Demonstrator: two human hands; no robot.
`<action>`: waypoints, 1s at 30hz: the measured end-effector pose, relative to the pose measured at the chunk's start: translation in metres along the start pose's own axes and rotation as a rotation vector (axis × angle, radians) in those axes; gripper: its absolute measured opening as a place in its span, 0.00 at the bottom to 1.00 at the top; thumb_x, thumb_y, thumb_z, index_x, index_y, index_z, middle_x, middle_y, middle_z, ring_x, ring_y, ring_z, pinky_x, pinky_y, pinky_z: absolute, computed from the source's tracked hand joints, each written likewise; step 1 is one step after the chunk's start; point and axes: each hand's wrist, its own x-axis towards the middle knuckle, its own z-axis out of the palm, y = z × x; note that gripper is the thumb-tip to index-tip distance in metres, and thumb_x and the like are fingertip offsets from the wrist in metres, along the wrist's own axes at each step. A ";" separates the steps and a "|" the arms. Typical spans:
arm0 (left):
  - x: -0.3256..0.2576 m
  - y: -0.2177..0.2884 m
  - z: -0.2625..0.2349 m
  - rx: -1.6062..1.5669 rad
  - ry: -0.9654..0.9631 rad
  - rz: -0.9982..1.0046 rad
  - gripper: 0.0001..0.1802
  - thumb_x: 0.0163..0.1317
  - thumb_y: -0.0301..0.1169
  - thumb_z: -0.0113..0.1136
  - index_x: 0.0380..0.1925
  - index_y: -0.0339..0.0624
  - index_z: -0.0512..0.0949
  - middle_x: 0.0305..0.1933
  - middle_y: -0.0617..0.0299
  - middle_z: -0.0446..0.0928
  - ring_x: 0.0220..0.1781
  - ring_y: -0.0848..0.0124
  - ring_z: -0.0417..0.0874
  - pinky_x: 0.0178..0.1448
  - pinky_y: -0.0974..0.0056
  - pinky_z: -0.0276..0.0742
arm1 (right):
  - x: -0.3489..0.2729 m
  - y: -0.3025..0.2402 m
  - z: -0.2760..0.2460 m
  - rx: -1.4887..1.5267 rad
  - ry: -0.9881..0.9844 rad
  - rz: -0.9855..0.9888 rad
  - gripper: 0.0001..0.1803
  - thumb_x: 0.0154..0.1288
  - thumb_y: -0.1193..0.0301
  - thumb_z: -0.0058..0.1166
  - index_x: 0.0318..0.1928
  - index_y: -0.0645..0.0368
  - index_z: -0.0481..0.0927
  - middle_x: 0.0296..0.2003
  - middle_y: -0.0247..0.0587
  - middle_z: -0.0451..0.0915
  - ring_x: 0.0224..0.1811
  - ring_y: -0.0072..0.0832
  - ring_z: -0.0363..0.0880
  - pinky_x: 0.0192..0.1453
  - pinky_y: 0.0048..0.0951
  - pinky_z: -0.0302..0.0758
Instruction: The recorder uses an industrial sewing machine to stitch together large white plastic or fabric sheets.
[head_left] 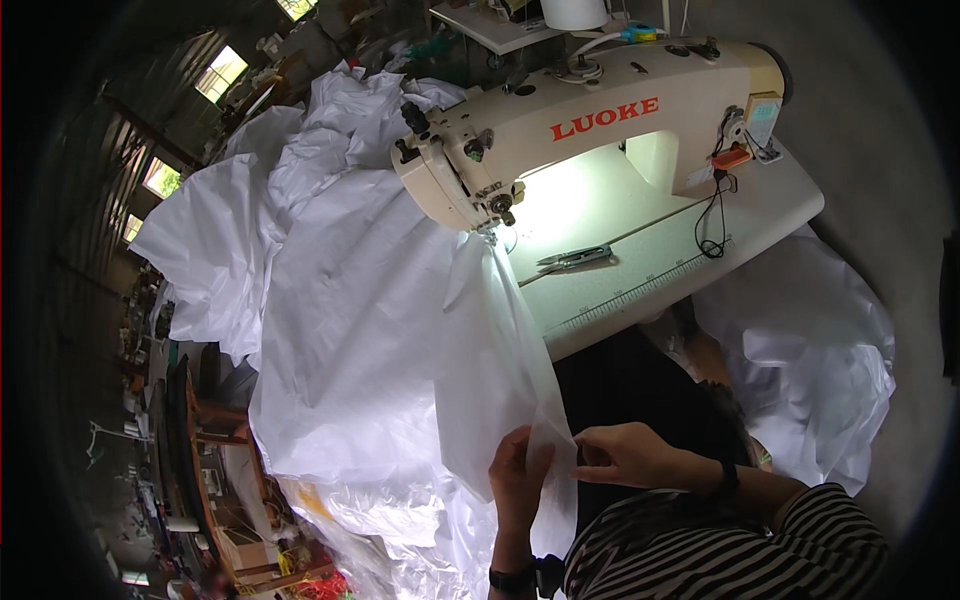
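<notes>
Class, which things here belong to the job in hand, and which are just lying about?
Job in hand:
thin white translucent sheet, left hand gripping its edge, right hand at it
cream metal sewing machine, sheet reaching it
silver metal snips, probably

Apparently lying about:
tangled red material, lower left
brown wooden frame, lower left

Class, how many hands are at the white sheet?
2: the left hand, on the sheet near its edge; the right hand, just right of it, at that edge. No others show.

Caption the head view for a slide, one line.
Hands hold the edge of white sheeting that runs up to a lit sewing machine.
</notes>
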 end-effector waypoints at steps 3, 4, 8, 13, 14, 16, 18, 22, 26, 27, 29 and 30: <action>-0.003 0.001 0.003 0.036 0.024 0.017 0.19 0.63 0.18 0.62 0.54 0.33 0.74 0.46 0.56 0.82 0.47 0.70 0.83 0.52 0.68 0.79 | -0.003 0.021 0.022 -0.083 0.086 -0.210 0.13 0.67 0.64 0.62 0.42 0.61 0.81 0.25 0.36 0.79 0.26 0.26 0.80 0.34 0.27 0.76; -0.003 0.002 0.001 0.085 0.050 0.030 0.18 0.63 0.19 0.62 0.54 0.33 0.74 0.44 0.56 0.83 0.45 0.70 0.84 0.50 0.67 0.80 | -0.004 0.020 0.021 -0.079 0.082 -0.216 0.13 0.67 0.64 0.62 0.42 0.61 0.81 0.25 0.36 0.79 0.26 0.26 0.80 0.34 0.27 0.76; -0.010 0.011 -0.003 0.406 0.138 0.127 0.16 0.64 0.20 0.61 0.52 0.32 0.76 0.39 0.56 0.84 0.41 0.71 0.85 0.47 0.67 0.81 | -0.023 0.013 0.012 0.262 0.010 -0.184 0.14 0.68 0.62 0.61 0.36 0.62 0.79 0.25 0.41 0.80 0.25 0.32 0.79 0.32 0.31 0.76; -0.018 0.029 0.017 0.370 0.086 0.098 0.10 0.65 0.21 0.59 0.46 0.31 0.79 0.36 0.55 0.84 0.35 0.73 0.85 0.39 0.68 0.80 | -0.036 -0.018 0.004 0.255 0.005 -0.189 0.12 0.66 0.68 0.64 0.32 0.62 0.76 0.25 0.43 0.82 0.25 0.32 0.84 0.30 0.29 0.79; -0.020 0.031 0.020 0.372 0.085 0.102 0.10 0.65 0.21 0.59 0.46 0.31 0.79 0.36 0.55 0.84 0.35 0.73 0.85 0.39 0.68 0.80 | -0.036 -0.020 0.004 0.254 0.008 -0.192 0.12 0.66 0.68 0.64 0.32 0.62 0.76 0.25 0.43 0.82 0.25 0.32 0.84 0.30 0.29 0.79; -0.022 0.032 0.027 0.356 -0.005 0.160 0.08 0.66 0.20 0.57 0.44 0.32 0.80 0.37 0.53 0.84 0.35 0.69 0.86 0.38 0.66 0.82 | -0.036 -0.024 0.002 0.136 0.068 -0.305 0.11 0.67 0.67 0.62 0.35 0.61 0.76 0.26 0.44 0.82 0.24 0.37 0.83 0.28 0.31 0.78; -0.022 0.035 0.031 0.325 -0.036 0.124 0.07 0.66 0.20 0.56 0.42 0.32 0.80 0.35 0.54 0.83 0.34 0.71 0.85 0.38 0.67 0.81 | -0.037 -0.026 0.000 0.113 0.089 -0.320 0.11 0.66 0.67 0.63 0.34 0.60 0.75 0.26 0.43 0.82 0.24 0.38 0.83 0.28 0.32 0.78; -0.026 0.023 0.032 -0.012 -0.031 -0.062 0.05 0.64 0.21 0.60 0.39 0.33 0.80 0.32 0.57 0.81 0.33 0.73 0.83 0.37 0.69 0.78 | -0.038 -0.014 -0.002 0.075 0.014 -0.305 0.09 0.67 0.68 0.62 0.38 0.60 0.78 0.28 0.44 0.82 0.25 0.37 0.83 0.31 0.32 0.79; -0.035 0.036 0.039 0.350 0.049 0.160 0.04 0.63 0.21 0.62 0.37 0.33 0.79 0.30 0.62 0.80 0.30 0.77 0.80 0.34 0.70 0.76 | -0.022 0.000 -0.030 0.459 0.121 0.007 0.15 0.73 0.67 0.54 0.50 0.67 0.79 0.34 0.43 0.84 0.39 0.26 0.85 0.44 0.27 0.80; -0.034 0.038 0.045 0.308 0.068 0.184 0.04 0.61 0.21 0.65 0.32 0.34 0.77 0.27 0.61 0.79 0.28 0.75 0.81 0.32 0.68 0.75 | -0.011 0.002 -0.032 0.650 0.130 0.056 0.20 0.74 0.61 0.53 0.54 0.66 0.77 0.33 0.45 0.83 0.38 0.27 0.85 0.42 0.28 0.80; -0.032 0.038 0.060 0.379 0.043 0.286 0.05 0.61 0.22 0.66 0.31 0.35 0.77 0.27 0.58 0.79 0.26 0.72 0.81 0.31 0.67 0.75 | 0.006 -0.003 -0.031 0.830 0.154 0.101 0.25 0.75 0.56 0.51 0.58 0.66 0.75 0.32 0.47 0.82 0.37 0.27 0.84 0.40 0.29 0.80; -0.030 0.037 0.066 0.459 0.025 0.383 0.06 0.60 0.22 0.66 0.30 0.35 0.77 0.26 0.56 0.79 0.25 0.69 0.81 0.30 0.65 0.75 | 0.012 -0.005 -0.028 0.614 0.187 0.004 0.27 0.75 0.57 0.51 0.61 0.66 0.71 0.31 0.49 0.82 0.35 0.31 0.85 0.40 0.31 0.80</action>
